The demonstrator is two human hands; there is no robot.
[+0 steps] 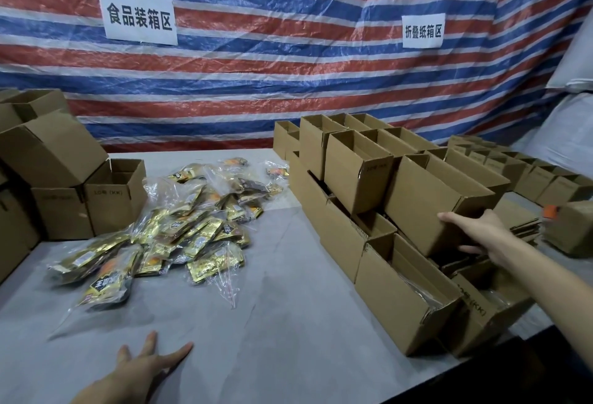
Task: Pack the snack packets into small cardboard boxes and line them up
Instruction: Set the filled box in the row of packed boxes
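A heap of gold and black snack packets [179, 227] in clear bags lies on the grey table [272, 323], left of centre. Several small open cardboard boxes are stacked at the right. My right hand [478, 233] grips the near end of one tilted box [430, 198] on top of that stack, fingers along its side and thumb under its lower edge. My left hand [144, 368] rests flat on the table near the front edge, fingers spread, holding nothing.
More open boxes [112, 195] stand stacked at the far left. A row of smaller boxes [519, 166] and flat folded cardboard [526, 227] lie at the far right. A striped tarp with two paper signs hangs behind. The table's front right edge drops off.
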